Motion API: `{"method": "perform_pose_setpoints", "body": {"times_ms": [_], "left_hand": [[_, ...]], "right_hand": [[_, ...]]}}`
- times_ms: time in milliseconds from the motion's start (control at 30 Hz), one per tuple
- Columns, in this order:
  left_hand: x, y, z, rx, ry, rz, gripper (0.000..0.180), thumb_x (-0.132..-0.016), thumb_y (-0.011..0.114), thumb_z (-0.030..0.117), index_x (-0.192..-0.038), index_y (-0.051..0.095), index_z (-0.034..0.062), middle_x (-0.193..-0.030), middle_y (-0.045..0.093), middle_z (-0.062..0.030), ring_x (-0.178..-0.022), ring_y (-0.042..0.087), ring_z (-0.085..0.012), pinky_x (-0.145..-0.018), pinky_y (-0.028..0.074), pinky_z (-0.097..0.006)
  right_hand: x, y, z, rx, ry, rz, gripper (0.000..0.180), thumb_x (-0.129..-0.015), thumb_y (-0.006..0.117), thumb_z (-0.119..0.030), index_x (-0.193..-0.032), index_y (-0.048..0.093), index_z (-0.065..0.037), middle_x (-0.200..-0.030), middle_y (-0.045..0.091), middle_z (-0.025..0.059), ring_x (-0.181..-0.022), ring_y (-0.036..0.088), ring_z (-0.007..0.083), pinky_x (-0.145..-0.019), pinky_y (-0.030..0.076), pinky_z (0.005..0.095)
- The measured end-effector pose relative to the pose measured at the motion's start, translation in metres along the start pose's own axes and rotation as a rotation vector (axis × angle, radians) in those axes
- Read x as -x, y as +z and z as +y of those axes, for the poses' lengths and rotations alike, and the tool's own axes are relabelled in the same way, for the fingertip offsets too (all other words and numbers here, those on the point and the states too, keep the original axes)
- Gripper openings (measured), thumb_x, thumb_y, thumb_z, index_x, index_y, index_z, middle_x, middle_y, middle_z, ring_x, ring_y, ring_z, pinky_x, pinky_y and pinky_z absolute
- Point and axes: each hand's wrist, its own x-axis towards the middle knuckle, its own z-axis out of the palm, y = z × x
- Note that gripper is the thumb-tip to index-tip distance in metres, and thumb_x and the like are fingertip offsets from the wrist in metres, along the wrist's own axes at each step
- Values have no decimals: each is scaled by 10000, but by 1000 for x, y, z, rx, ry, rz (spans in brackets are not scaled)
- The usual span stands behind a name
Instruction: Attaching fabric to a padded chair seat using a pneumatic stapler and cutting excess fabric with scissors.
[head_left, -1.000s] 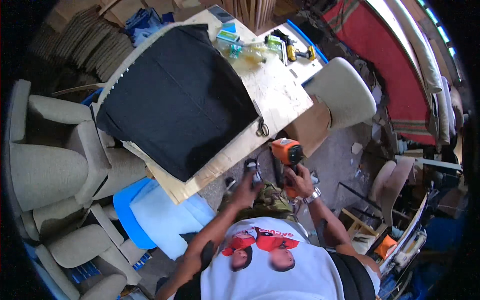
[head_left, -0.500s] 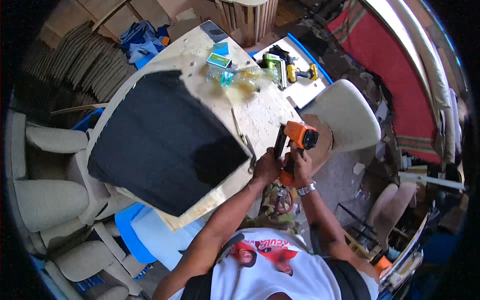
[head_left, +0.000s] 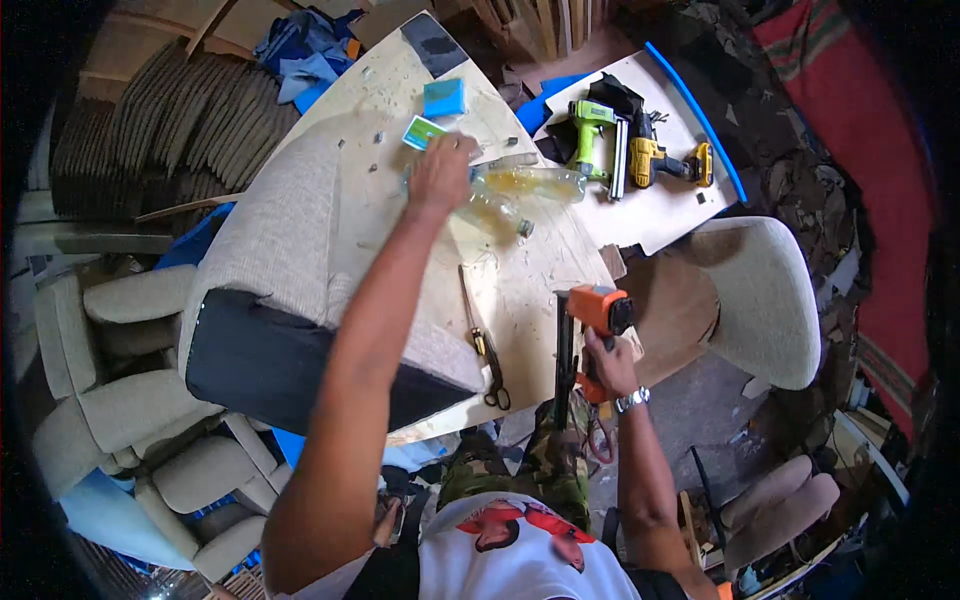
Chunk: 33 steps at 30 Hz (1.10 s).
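My right hand [head_left: 612,368] grips an orange and black staple gun [head_left: 600,308] by its handle, off the table's right edge, with its long black magazine upright. My left hand [head_left: 445,175] reaches across the table to a small green and white box [head_left: 421,132], covering part of it. Its fingers are partly hidden, so whether they hold anything does not show. Clear plastic bottles [head_left: 535,183] lie beside that hand. Under my left forearm rests a grey upholstered seat piece [head_left: 265,225] with black cloth [head_left: 250,350] along its near side.
A blue box [head_left: 444,98], scissors [head_left: 494,385] and a screwdriver [head_left: 480,342] lie on the wooden table [head_left: 385,190]. At right, a white board [head_left: 665,215] holds a green nailer [head_left: 590,135] and a yellow drill [head_left: 655,160]. A beige chair [head_left: 765,300] stands near; grey cushions [head_left: 140,350] crowd the left.
My left hand has left the staple gun and moved forward to the green and white box. The upholstered piece now shows its grey fabric, where black cloth faced up before.
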Motion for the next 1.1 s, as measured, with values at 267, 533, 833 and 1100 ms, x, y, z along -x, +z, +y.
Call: {"method": "perform_pose_setpoints", "body": {"times_ms": [267,533,833,1100], "left_hand": [[-85,48,-35,-325,-6,-468,252,-881,579,230,-1096,641,113,-1023,682,-119,-997,643,-313,-861,501,-448],[-76,45,-56,-69,155,-418,492,-760,664,176,-1234,571,79,-1242,596,-148,-1154,558,-322,-1005,431,-423],[-105,77,-62,7,-118,-275,256,-906,565,256,-1125,570,124,-1021,663,-192,-972,625,-395,-843,489,-482],[-121,77,-46,198,-56,-126,175,-879,590,198,-1013,691,151,-979,684,-140,-928,648,-334,-815,508,-436]], "right_hand": [[-34,-31,25,-63,99,-48,320,-894,674,-350,-812,599,-50,-635,569,-16,-509,528,91,-469,413,267],[-43,-38,21,-4,80,-75,320,-905,657,-361,-843,624,-49,-645,581,-29,-524,524,69,-480,405,260],[-49,-34,20,-57,88,-56,329,-907,663,-357,-779,596,-62,-600,547,-27,-490,515,84,-465,416,272],[-52,-37,23,-67,132,-104,378,-909,646,-391,-742,582,-59,-604,556,-13,-511,536,94,-488,447,288]]}}
